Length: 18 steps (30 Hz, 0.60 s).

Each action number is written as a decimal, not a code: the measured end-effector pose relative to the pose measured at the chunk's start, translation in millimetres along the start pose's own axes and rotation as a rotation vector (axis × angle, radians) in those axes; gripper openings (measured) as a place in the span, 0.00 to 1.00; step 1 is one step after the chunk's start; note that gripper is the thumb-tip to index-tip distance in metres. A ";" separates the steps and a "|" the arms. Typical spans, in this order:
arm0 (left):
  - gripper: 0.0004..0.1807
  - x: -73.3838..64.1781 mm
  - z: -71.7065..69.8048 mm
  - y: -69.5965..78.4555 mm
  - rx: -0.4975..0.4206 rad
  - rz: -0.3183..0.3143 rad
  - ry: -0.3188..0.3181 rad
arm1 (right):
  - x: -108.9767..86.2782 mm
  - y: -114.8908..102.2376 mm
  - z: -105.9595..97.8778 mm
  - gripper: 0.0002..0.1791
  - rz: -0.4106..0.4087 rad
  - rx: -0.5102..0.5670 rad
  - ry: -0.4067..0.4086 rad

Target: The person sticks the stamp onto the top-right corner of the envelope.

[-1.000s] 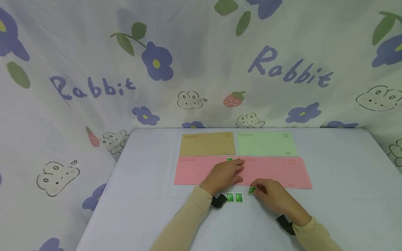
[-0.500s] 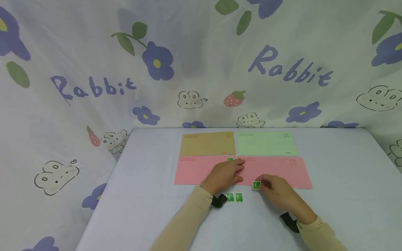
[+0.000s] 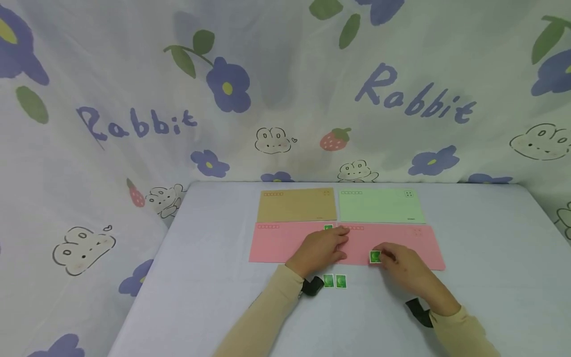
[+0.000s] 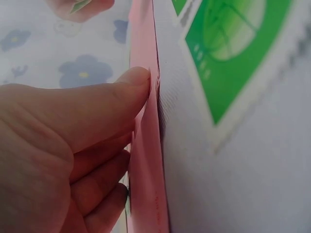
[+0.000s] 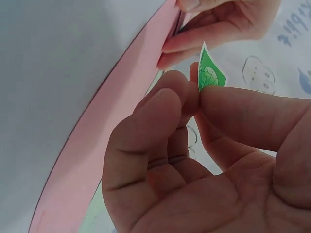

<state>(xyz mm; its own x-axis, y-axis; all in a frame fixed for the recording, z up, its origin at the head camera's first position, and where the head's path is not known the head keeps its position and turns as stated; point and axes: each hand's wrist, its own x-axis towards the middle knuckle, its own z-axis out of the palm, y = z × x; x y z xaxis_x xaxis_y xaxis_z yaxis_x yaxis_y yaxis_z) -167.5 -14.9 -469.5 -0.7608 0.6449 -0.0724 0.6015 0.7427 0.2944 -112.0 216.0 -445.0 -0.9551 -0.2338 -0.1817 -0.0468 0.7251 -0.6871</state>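
My right hand [image 3: 408,267] pinches a green postage stamp [image 5: 211,73] between thumb and index finger, over the right pink envelope [image 3: 401,238]. The stamp's picture faces up in the head view. My left hand [image 3: 315,250] rests with its fingertips on the seam between that envelope and the left pink envelope [image 3: 274,245]. In the left wrist view its thumb and fingers [image 4: 102,179] touch the pink paper. At the left envelope's upper right corner a green stamp [image 3: 328,227] shows, partly behind the left hand.
Two more stamps [image 3: 341,281] lie side by side on the white tablecloth [image 3: 366,327], near the left wrist. Behind the pink envelopes are a brown envelope [image 3: 296,206] and a light green envelope [image 3: 379,206]. A patterned curtain [image 3: 294,89] hangs behind the table.
My right hand has lifted the stamp from near the envelope's front edge and carried it right and away from me, over the right pink envelope. My left hand has stayed in place.
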 end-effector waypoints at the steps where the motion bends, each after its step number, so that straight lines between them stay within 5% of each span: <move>1: 0.29 -0.4 -0.1 -0.3 -0.001 0.000 -0.001 | 0.3 0.6 -0.8 0.13 0.001 -0.002 0.003; 18: 0.28 -0.7 -0.4 -1.0 -0.013 -0.001 -0.005 | 2.2 15.5 -14.0 0.15 -0.031 0.025 0.064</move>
<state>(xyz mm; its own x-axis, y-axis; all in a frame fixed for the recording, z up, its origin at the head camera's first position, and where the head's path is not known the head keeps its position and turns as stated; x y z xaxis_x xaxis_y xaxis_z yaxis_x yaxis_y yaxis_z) -167.6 -16.1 -469.4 -0.7603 0.6448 -0.0780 0.5971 0.7412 0.3067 -119.0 235.8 -446.2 -0.9702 -0.2131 -0.1150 -0.0700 0.7014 -0.7093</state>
